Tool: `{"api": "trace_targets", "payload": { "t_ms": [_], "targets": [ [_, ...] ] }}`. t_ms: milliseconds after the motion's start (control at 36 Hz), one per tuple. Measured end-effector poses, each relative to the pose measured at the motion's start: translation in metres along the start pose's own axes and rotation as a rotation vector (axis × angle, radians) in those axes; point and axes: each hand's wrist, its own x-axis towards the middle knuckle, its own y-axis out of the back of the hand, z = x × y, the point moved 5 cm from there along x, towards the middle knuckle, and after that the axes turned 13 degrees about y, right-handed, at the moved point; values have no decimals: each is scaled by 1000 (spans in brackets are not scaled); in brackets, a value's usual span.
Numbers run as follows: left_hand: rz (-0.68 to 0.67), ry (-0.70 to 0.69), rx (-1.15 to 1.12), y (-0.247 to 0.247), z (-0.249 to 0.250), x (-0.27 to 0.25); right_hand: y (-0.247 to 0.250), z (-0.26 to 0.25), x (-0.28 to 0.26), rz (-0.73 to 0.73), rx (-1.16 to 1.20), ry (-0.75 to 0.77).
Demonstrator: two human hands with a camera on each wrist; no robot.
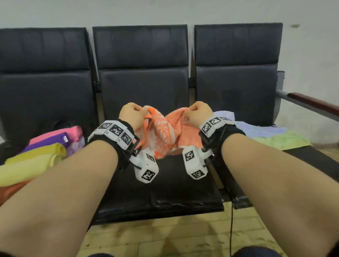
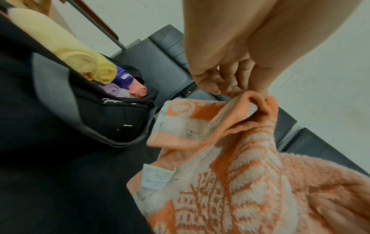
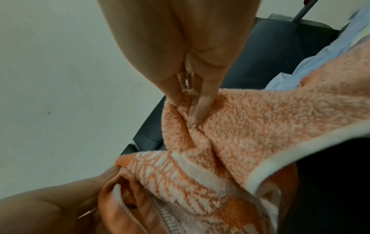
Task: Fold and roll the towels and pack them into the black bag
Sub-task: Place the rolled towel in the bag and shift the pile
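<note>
Both hands (image 1: 132, 116) (image 1: 200, 112) pinch orange towel (image 1: 165, 132) above middle seat (image 1: 159, 189)

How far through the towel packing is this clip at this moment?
Partway. Done: rolled towels, yellow, purple and pink, sit in the black bag. In hand: the left hand and right hand each pinch an edge of the orange towel, still bunched, not folded. Left: flat towels on the right seat.

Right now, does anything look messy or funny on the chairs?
A bit. The orange towel is bunched and twisted between the left hand and right hand, not yet flat. On the right seat, pale towels lie loose and crumpled, while those in the black bag are neatly rolled.
</note>
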Motion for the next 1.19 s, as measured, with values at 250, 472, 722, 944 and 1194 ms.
{"api": "trace_targets", "payload": {
  "t_ms": [250, 472, 722, 944, 1194],
  "targets": [
    [-130, 184, -4, -4, -87, -9, -56, 36, -29, -101, 67, -89],
    [-134, 311, -126, -39, -172, -7, -100, 86, -52, -199, 122, -91],
    [-194, 306, -119, -57, -190, 14, -136, 92, -69, -131, 445, -88],
    [-202, 209, -183, -52, -163, -5, -155, 59, -89, -402, 330, 135],
    [-279, 141, -269, -55, -161, -15, -149, 59, -95, -381, -187, 351]
  ]
}}
